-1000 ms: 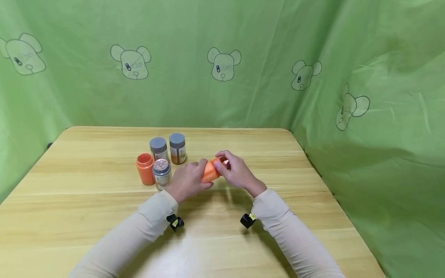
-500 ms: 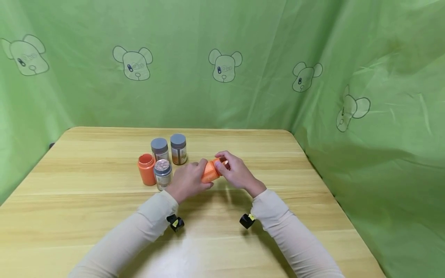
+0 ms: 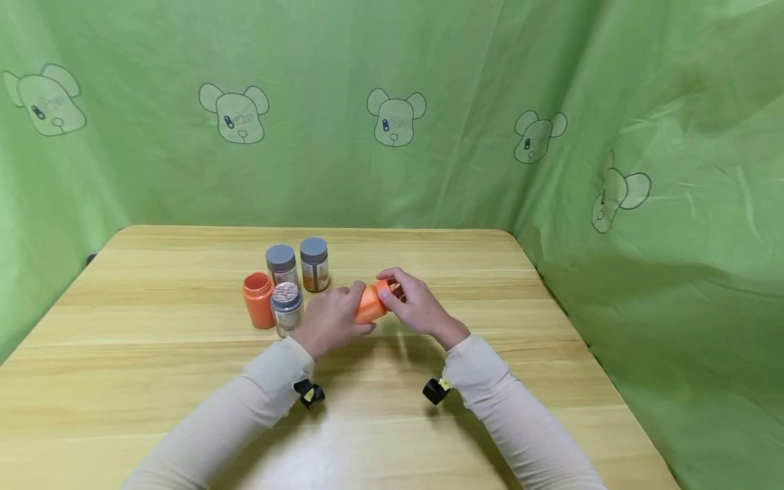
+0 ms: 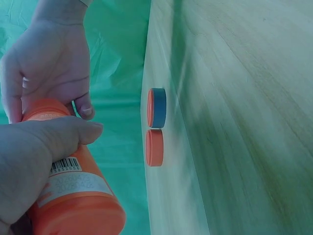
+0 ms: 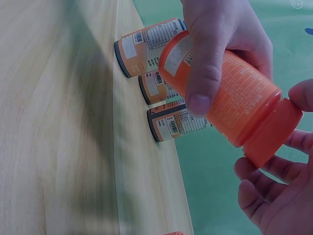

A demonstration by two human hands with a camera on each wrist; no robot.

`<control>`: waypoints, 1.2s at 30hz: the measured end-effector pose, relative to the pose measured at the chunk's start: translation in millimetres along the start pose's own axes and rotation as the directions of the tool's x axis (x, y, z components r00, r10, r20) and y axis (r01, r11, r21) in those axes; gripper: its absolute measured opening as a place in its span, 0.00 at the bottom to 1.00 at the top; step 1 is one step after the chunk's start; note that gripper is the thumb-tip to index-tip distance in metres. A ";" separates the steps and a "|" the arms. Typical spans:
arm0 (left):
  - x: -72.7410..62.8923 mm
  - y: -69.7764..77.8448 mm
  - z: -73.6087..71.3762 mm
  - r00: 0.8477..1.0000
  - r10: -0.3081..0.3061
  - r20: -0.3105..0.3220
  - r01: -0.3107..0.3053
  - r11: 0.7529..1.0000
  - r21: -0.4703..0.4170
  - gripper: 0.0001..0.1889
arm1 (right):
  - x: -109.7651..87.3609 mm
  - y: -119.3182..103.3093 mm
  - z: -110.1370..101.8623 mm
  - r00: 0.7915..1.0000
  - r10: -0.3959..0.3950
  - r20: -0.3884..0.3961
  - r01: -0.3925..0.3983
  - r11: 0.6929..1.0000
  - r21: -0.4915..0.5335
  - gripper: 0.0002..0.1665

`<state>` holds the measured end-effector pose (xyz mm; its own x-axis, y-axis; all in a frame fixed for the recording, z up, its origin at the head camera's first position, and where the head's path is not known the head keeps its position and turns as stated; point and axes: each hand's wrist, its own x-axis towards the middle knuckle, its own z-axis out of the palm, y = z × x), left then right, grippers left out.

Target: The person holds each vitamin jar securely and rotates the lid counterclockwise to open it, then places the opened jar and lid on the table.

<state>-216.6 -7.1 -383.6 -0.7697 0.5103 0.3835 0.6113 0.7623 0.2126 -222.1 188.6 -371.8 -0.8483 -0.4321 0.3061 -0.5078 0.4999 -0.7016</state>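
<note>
My left hand [image 3: 333, 318] grips the body of an orange plastic bottle [image 3: 369, 306], holding it tilted above the table. A white label with a barcode [image 4: 66, 165] shows near its base in the left wrist view. At the bottle's upper right end, my right hand [image 3: 418, 304] pinches the orange screw cap [image 5: 274, 132] between thumb and fingers. The cap sits at the bottle's neck. Beyond the hands in the left wrist view, a grey-blue lid [image 4: 159, 107] and an orange lid [image 4: 155, 148] stand on the table; the right hand largely hides them from the head camera.
Left of my hands stand an uncapped orange bottle [image 3: 259, 309], a jar with a patterned seal on top [image 3: 286, 313], and two grey-lidded jars, one behind the seal jar [image 3: 281, 258] and one farther right [image 3: 314, 265]. Green curtain [image 3: 318, 170] rises behind the wooden table [image 3: 153, 292].
My right fingers have shifted slightly around the cap. Both hands and the bottle otherwise keep their place, and the jars stand as before; the head view has tipped a little.
</note>
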 end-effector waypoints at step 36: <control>-0.9 -1.6 0.0 1.000 -0.005 0.008 0.005 1.000 0.005 0.30 | 2.0 -0.2 1.0 0.999 0.030 0.032 -0.028 0.998 -0.050 0.20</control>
<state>-216.9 -8.8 -384.2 -0.7744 0.5092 0.3755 0.6062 0.7671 0.2100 -223.6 186.9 -371.7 -0.8580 -0.4406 0.2641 -0.4902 0.5488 -0.6771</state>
